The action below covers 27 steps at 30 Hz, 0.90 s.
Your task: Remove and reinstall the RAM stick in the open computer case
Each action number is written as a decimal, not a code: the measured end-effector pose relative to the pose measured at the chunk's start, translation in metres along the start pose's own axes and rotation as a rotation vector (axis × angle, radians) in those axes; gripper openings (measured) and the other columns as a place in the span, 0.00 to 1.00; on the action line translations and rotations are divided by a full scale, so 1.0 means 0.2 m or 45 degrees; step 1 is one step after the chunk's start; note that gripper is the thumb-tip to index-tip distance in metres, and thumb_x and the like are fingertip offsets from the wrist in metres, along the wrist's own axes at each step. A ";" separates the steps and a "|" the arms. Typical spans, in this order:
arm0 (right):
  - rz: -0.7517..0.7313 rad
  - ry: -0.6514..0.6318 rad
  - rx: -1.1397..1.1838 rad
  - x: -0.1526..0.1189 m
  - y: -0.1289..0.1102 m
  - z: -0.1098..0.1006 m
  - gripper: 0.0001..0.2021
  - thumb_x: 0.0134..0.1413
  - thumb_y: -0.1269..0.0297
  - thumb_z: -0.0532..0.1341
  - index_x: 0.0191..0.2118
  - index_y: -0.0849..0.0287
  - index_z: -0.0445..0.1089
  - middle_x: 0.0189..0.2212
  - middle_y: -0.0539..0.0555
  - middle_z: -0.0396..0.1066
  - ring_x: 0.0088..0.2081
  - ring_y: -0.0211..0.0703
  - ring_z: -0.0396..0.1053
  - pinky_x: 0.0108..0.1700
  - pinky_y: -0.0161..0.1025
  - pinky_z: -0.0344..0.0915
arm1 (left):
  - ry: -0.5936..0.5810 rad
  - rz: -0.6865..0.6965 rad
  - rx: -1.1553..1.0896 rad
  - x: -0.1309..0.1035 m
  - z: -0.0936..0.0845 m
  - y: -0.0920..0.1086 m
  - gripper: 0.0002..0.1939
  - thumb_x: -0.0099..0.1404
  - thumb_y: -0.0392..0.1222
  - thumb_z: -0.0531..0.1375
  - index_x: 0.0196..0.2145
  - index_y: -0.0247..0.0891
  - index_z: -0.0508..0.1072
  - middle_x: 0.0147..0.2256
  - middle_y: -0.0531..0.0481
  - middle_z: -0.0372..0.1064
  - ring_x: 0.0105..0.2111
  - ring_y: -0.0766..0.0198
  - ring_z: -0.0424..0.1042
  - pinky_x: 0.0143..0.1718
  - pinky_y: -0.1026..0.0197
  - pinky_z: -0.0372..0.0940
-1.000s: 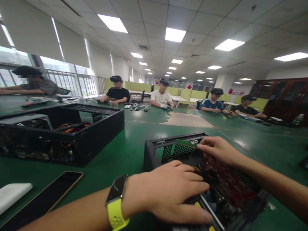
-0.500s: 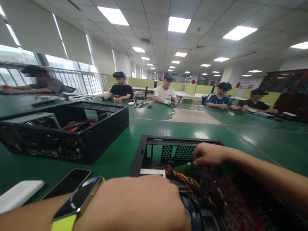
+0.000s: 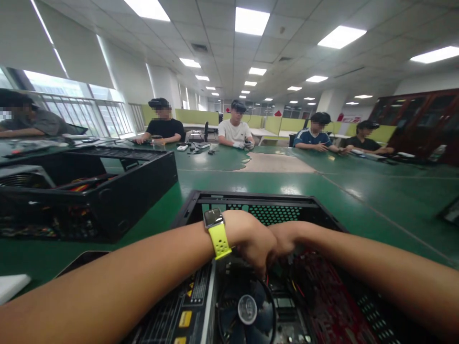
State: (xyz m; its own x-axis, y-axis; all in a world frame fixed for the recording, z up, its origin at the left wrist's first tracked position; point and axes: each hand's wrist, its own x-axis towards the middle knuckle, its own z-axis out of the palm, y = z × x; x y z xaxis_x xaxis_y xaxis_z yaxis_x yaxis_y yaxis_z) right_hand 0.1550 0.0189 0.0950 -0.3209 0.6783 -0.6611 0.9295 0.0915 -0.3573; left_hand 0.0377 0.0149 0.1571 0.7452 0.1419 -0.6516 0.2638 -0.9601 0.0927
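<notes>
My left hand [image 3: 253, 239], with a yellow-strapped watch [image 3: 214, 218] on the wrist, reaches into the open computer case [image 3: 251, 195]. Its fingers curl downward, and a thin red wire shows just beneath them. Against it presses my right hand [image 3: 287, 237], also closed and slightly blurred. The hands hide most of the cable bundle, so what lies in the fingers cannot be made out. Below them sits a round black cooling fan [image 3: 247, 309]. A labelled power supply [image 3: 190, 306] lies left of the fan, and a red circuit board [image 3: 322, 291] lies to the right.
A second open computer case [image 3: 143, 191] stands on the green table [image 3: 201, 184] at left. A phone [image 3: 81, 260] and a white object [image 3: 14, 286] lie at lower left, partly behind my forearm. Several people sit along the far side, with small items before them.
My left hand has moved away from the camera, over the fan, to meet my right hand. The fan and power supply have come into fuller view. The camera view has shifted to the right.
</notes>
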 end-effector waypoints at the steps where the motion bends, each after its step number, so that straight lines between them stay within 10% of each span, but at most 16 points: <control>1: 0.005 0.005 -0.077 -0.01 -0.01 -0.01 0.11 0.46 0.64 0.66 0.37 0.64 0.74 0.32 0.53 0.74 0.36 0.45 0.71 0.38 0.39 0.66 | -0.051 0.031 0.000 0.00 0.02 -0.01 0.12 0.60 0.41 0.59 0.41 0.38 0.75 0.34 0.49 0.74 0.28 0.64 0.69 0.24 0.64 0.60; 7: -0.027 0.171 -0.540 -0.11 -0.03 -0.09 0.13 0.47 0.65 0.59 0.38 0.63 0.76 0.35 0.59 0.76 0.37 0.51 0.71 0.36 0.41 0.62 | -0.119 0.086 -0.054 0.12 0.10 0.00 0.14 0.50 0.25 0.59 0.14 0.38 0.63 0.14 0.58 0.58 0.18 0.67 0.60 0.20 0.65 0.55; 12: 0.025 0.331 -0.528 -0.14 -0.01 -0.11 0.15 0.53 0.65 0.51 0.38 0.66 0.73 0.34 0.62 0.75 0.34 0.49 0.73 0.31 0.38 0.64 | -0.143 0.191 -0.152 0.16 0.07 -0.02 0.16 0.49 0.23 0.56 0.11 0.38 0.61 0.14 0.57 0.60 0.19 0.66 0.62 0.22 0.64 0.59; 20: -0.068 -0.515 0.274 -0.08 -0.02 -0.05 0.10 0.53 0.68 0.49 0.34 0.62 0.66 0.31 0.53 0.73 0.19 0.36 0.70 0.18 0.31 0.61 | -0.368 0.053 -0.357 0.19 0.12 -0.09 0.09 0.51 0.32 0.61 0.16 0.36 0.69 0.20 0.52 0.70 0.27 0.59 0.71 0.26 0.63 0.65; 27: 0.093 0.048 -0.460 -0.18 -0.11 -0.04 0.11 0.50 0.66 0.54 0.34 0.61 0.72 0.30 0.56 0.75 0.28 0.45 0.73 0.27 0.35 0.63 | -0.188 -0.091 -0.081 0.22 0.14 -0.13 0.15 0.53 0.34 0.61 0.12 0.36 0.64 0.20 0.50 0.69 0.25 0.59 0.70 0.31 0.58 0.66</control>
State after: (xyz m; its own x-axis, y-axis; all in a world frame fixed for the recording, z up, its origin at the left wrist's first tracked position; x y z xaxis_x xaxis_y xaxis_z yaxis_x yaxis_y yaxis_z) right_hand 0.1471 -0.0011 0.1316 -0.2503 0.7182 -0.6493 0.9562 0.2887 -0.0493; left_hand 0.0462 0.0393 0.1041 0.6261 0.1676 -0.7615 0.3548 -0.9309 0.0868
